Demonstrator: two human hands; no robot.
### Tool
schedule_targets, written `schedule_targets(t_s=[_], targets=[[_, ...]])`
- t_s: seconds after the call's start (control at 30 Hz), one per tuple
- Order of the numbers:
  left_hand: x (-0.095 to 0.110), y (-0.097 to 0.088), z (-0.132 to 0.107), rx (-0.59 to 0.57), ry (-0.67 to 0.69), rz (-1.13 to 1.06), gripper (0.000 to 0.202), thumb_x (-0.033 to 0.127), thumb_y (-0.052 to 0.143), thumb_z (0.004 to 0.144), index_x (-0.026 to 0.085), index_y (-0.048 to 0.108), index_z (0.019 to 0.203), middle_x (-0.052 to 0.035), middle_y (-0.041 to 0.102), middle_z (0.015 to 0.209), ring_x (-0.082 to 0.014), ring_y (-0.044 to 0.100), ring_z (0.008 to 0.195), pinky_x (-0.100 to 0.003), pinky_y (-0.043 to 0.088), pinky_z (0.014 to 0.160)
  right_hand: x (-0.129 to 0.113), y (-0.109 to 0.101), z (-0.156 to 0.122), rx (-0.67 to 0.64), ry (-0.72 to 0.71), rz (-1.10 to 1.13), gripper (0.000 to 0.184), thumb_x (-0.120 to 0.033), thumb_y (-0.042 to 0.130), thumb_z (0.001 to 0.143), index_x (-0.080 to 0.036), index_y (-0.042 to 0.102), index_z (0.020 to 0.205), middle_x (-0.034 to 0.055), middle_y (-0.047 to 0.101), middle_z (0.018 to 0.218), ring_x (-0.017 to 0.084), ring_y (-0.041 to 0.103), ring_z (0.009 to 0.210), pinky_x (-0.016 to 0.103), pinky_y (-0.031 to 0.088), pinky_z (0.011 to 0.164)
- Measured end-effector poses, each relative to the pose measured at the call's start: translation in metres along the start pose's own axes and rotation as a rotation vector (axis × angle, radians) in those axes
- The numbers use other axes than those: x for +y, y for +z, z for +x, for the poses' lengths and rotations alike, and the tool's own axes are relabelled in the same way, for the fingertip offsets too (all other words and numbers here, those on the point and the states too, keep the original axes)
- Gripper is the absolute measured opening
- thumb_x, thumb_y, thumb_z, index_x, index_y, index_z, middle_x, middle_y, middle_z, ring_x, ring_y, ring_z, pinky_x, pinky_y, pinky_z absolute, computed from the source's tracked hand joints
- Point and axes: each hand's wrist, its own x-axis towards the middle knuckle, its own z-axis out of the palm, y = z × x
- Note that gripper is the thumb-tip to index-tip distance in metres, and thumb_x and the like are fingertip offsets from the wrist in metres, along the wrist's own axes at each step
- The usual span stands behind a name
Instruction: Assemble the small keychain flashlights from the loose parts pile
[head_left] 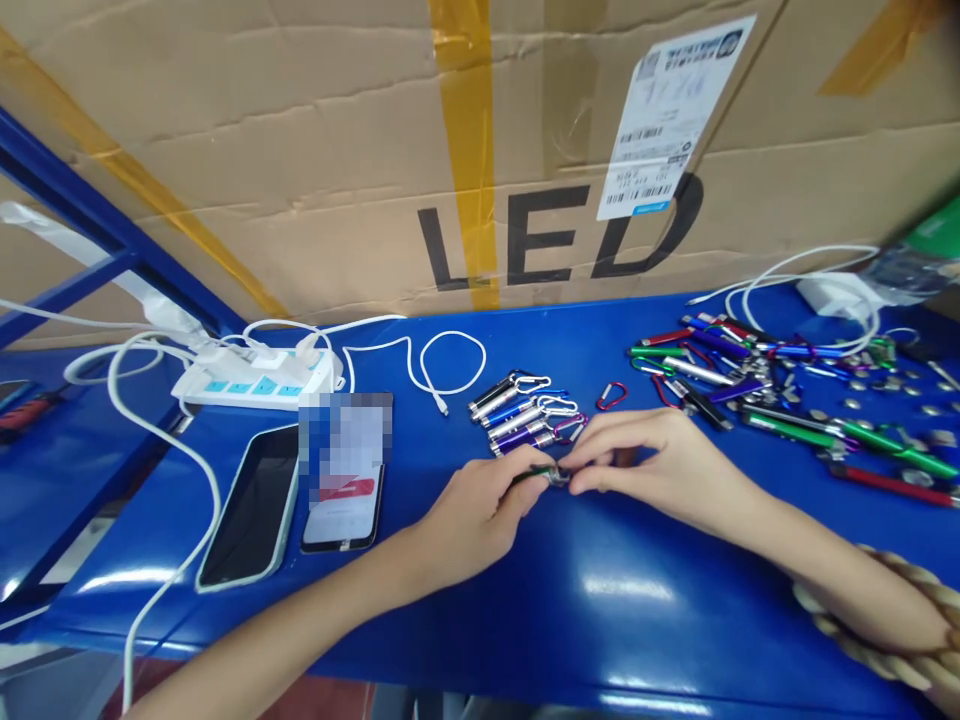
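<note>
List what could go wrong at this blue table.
The small dark-and-silver piece, held between the left hand and right hand, might slip. The row of slim metallic cylinders with clips, just beyond them, could get bumped. The small round silver discs, lying loose at right, might scatter.

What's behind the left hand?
Behind the left hand, a row of small tubes lies on the table, with a box farther back. What the hand itself covers can't be seen.
</note>
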Motion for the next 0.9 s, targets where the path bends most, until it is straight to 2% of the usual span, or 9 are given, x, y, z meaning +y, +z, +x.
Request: schedule_targets(t_s=[0.2, 0.4, 0.53, 0.63, 0.77, 0.9], targets=[[-0.005, 0.004, 0.003, 0.07, 0.023, 0.053, 0.021, 0.02, 0.038, 0.093, 0.019, 0.057, 0.102, 0.0026, 0.057, 0.07, -0.0119, 0.052, 0.063, -0.022, 0.039, 0.06, 0.001, 0.001, -0.004, 0.042, -0.024, -0.098, 0.007, -0.026, 0.071, 0.072, -0.019, 0.073, 0.071, 0.0008, 0.068, 0.067, 0.011, 0.061, 0.061, 0.019, 0.045, 0.049], [-0.013, 0.009, 0.002, 0.135, 0.063, 0.068, 0.015, 0.018, 0.042, 0.091, 0.016, 0.054, 0.101, -0.0026, 0.064, 0.084, -0.015, 0.06, 0.075, -0.024, 0.047, 0.07, 0.004, 0.007, -0.005, 0.006, 0.007, -0.046, 0.012, -0.025, 0.066, 0.076, -0.017, 0.069, 0.068, 0.0019, 0.065, 0.066, 0.01, 0.056, 0.055, 0.019, 0.044, 0.046], [-0.016, 0.013, -0.002, 0.17, 0.16, 0.103, 0.01, 0.015, 0.044, 0.091, 0.015, 0.053, 0.095, -0.0061, 0.066, 0.093, -0.0164, 0.062, 0.086, -0.026, 0.048, 0.077, 0.005, 0.011, -0.005, -0.038, 0.033, -0.015, 0.016, -0.024, 0.065, 0.077, -0.015, 0.066, 0.063, 0.002, 0.061, 0.062, 0.01, 0.055, 0.053, 0.02, 0.044, 0.048], [-0.017, 0.014, -0.004, 0.2, 0.209, 0.173, 0.009, 0.016, 0.044, 0.091, 0.016, 0.053, 0.095, -0.0056, 0.067, 0.093, -0.0164, 0.063, 0.087, -0.026, 0.049, 0.078, 0.005, 0.013, -0.005, -0.052, 0.047, -0.027, 0.017, -0.024, 0.065, 0.077, -0.015, 0.065, 0.062, 0.0012, 0.06, 0.061, 0.009, 0.054, 0.051, 0.019, 0.043, 0.046], [-0.019, 0.011, -0.001, 0.208, 0.268, 0.262, 0.023, 0.016, 0.04, 0.093, 0.018, 0.053, 0.112, -0.0052, 0.067, 0.095, -0.0179, 0.062, 0.087, -0.031, 0.049, 0.079, 0.006, 0.015, -0.007, -0.029, 0.042, -0.119, 0.019, -0.026, 0.062, 0.08, -0.016, 0.063, 0.063, -0.0002, 0.06, 0.06, 0.007, 0.052, 0.049, 0.017, 0.041, 0.044], [-0.021, 0.011, 0.001, 0.215, 0.235, 0.191, 0.023, 0.015, 0.04, 0.093, 0.02, 0.057, 0.108, -0.0039, 0.067, 0.092, -0.017, 0.061, 0.085, -0.03, 0.048, 0.079, 0.008, 0.015, -0.01, 0.025, -0.118, -0.368, 0.019, -0.03, 0.061, 0.082, -0.018, 0.064, 0.068, -0.001, 0.064, 0.064, 0.008, 0.057, 0.053, 0.018, 0.042, 0.048]])
